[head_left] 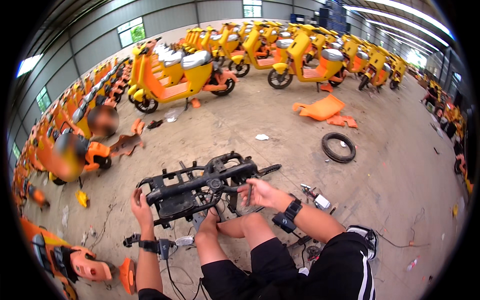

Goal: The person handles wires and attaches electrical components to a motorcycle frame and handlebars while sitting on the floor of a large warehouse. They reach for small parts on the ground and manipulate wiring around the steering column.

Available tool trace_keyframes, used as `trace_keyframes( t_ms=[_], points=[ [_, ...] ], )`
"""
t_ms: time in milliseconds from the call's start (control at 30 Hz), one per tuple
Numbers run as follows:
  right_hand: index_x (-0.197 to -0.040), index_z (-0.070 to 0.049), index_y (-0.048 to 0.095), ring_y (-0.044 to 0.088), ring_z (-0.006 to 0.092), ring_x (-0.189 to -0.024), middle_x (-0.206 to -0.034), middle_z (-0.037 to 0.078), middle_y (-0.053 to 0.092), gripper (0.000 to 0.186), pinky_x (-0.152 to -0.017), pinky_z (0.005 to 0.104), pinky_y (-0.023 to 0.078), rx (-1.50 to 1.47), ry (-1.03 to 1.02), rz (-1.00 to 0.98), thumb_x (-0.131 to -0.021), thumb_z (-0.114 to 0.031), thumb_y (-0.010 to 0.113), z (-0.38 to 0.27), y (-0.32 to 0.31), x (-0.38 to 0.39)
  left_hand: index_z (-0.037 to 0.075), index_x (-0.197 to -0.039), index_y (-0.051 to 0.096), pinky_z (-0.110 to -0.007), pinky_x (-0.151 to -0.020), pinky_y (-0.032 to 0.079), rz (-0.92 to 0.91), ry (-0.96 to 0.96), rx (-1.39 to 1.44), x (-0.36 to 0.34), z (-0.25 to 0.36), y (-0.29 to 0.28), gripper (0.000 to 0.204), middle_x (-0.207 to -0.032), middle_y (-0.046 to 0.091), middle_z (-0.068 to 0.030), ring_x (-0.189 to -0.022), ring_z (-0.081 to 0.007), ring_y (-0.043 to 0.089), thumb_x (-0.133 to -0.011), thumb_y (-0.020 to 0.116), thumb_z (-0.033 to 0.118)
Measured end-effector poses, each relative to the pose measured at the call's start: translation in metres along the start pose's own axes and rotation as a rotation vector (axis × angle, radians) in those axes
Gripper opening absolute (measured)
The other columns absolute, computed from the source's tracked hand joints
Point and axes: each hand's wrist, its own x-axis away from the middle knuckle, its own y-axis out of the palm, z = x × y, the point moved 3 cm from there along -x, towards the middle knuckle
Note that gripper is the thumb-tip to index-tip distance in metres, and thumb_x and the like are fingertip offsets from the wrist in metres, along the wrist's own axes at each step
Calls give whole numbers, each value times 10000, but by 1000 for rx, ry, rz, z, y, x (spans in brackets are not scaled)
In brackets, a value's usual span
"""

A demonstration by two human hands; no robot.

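A black scooter frame (215,184) of tubes and brackets lies on the floor in front of my knees. My left hand (141,209) is at the frame's left end, fingers stretched out beside the end bracket; whether they touch it I cannot tell. My right hand (261,193) is at the frame's right side, with its fingers closed around a thin dark rod (249,196). What kind of rod it is does not show clearly. Both wrists wear black straps with small devices.
Loose wires with a white box (321,201) lie to the right of the frame. Farther off are a black tyre (338,147) and orange body panels (320,107). Orange scooter parts (85,262) lie at lower left. Rows of yellow scooters (185,75) stand behind and along the left.
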Motion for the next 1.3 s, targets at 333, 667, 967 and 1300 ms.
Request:
trace_keyframes(
  t_ms=[333, 667, 967, 1300],
  points=[
    [-1139, -21, 609, 373, 118, -604, -696, -27, 393, 481, -602, 285, 364, -172, -54, 26, -959, -373, 335, 44, -12, 44, -34, -1328, 421, -345, -1105, 237, -185, 156, 54, 40, 118, 54, 394, -1380, 445, -157, -1315, -238, 386, -963, 432, 113],
    [-1152, -23, 591, 416, 120, -604, -757, -4, 503, 396, -584, 256, 378, -500, -360, -38, -929, -295, 411, 39, 12, 69, 29, -1409, 343, -401, -1097, 265, -360, 144, 214, 66, 144, 102, 465, -1455, 362, -123, -1369, -242, 315, -977, 390, 196],
    [-1160, -33, 605, 443, 95, -632, -768, -34, 511, 427, -576, 242, 378, -305, -668, 98, -980, -340, 368, 25, 18, 100, 37, -1459, 251, -450, -1123, 225, -447, 277, 272, 110, 177, 143, 584, -1516, 245, -129, -1411, -259, 219, -951, 368, 301],
    [-1250, 10, 541, 449, 267, -1209, -1354, 161, 430, 341, -1015, 362, 356, 729, -1414, 420, -983, -134, 385, 24, 96, 136, 2, -1475, 162, -482, -1139, 134, -525, 425, 548, 165, 206, 174, 854, -1551, 128, -166, -1432, -311, 142, -805, 532, 381]
  ],
)
